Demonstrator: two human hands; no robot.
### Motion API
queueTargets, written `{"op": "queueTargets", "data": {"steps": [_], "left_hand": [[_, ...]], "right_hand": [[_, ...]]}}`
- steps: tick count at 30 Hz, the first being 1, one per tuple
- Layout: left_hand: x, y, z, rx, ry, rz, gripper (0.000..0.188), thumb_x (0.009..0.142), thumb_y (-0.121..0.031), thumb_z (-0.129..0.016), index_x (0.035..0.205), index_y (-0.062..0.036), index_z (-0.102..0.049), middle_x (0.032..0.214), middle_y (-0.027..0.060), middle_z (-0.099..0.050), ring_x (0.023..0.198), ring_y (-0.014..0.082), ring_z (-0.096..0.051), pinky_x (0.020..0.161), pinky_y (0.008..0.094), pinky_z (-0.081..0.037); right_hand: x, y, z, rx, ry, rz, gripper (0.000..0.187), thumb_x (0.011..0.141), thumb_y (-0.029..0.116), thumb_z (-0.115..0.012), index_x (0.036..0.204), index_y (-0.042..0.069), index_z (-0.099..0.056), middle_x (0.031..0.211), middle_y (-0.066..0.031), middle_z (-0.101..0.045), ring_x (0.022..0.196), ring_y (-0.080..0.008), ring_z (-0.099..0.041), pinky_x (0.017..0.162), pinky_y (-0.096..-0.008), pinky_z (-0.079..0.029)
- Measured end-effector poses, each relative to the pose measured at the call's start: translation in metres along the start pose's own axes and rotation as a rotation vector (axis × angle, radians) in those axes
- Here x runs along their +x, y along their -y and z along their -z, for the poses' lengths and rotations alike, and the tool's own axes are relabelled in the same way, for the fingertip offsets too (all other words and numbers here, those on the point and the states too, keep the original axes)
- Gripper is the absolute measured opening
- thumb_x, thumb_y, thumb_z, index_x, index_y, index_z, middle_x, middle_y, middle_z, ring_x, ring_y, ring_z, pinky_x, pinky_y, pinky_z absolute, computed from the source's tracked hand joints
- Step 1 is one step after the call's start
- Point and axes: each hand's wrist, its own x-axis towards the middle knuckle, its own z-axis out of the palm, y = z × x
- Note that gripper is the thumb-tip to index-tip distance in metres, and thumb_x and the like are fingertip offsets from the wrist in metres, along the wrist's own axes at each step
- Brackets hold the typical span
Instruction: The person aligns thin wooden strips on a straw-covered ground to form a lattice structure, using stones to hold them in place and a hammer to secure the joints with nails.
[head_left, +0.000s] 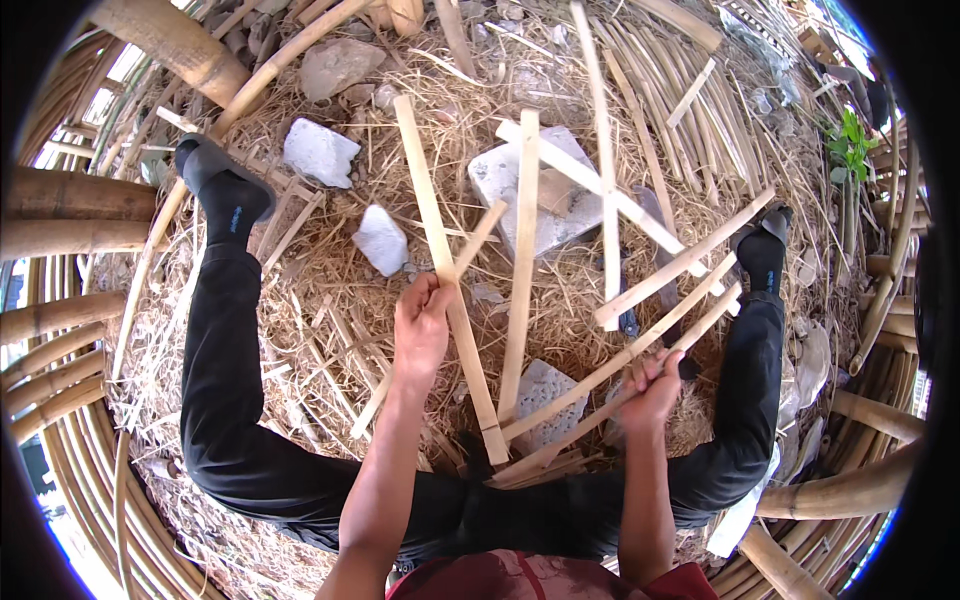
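Bamboo strip [709, 317] partly behind right hand [655, 388]

i see by bright daylight; glare fills gaps in the bamboo walls [80, 195], bent toward the edges; my right hand [652, 388] blurs slightly.

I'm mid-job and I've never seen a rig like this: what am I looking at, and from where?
There is no machine: these are a person's own bare hands. The single picture comes from a wide fisheye camera worn on the head, looking down, so straight edges bend near the rim. The left hand grips a pale strip; the slightly blurred right hand holds at least one other strip. More strips, a pale slab and white stones lie on straw-covered ground between the outstretched legs.
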Motion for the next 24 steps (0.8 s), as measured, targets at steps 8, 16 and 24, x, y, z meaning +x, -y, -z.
{"op": "queueTargets", "data": {"steps": [8,16,24], "left_hand": [[-0.011,0.028,-0.044,0.330,0.338,-0.114,0.020,0.104,-0.020,-0.060,0.103,-0.0006,-0.068,0.081,0.0089,-0.067,0.069,0.0185,-0.061,0.065,0.0363,-0.049],[-0.025,0.033,-0.071,0.564,0.238,-0.124,0.016,0.099,-0.016,-0.064,0.101,-0.0012,-0.069,0.089,0.0230,-0.071,0.084,0.0446,-0.070,0.071,0.0486,-0.055],[-0.025,0.032,-0.080,0.716,0.176,-0.168,0.017,0.097,-0.017,-0.065,0.098,-0.0021,-0.072,0.084,0.0239,-0.070,0.080,0.0443,-0.070,0.073,0.0506,-0.054]], "right_hand": [[-0.013,-0.008,0.041,-0.458,-0.116,-0.114,0.042,0.111,0.040,-0.049,0.128,0.002,-0.056,0.096,-0.0093,-0.066,0.087,-0.0219,-0.065,0.081,-0.0364,-0.053],[-0.033,0.034,-0.004,-1.899,0.042,0.433,0.051,0.096,0.029,-0.072,0.131,-0.005,-0.059,0.107,-0.0227,-0.071,0.096,-0.0380,-0.072,0.081,-0.0445,-0.056],[0.028,-0.044,-0.106,-1.520,0.581,0.740,0.039,0.097,0.019,-0.069,0.132,0.002,-0.062,0.104,-0.0237,-0.071,0.089,-0.0400,-0.071,0.076,-0.0473,-0.057]]}}
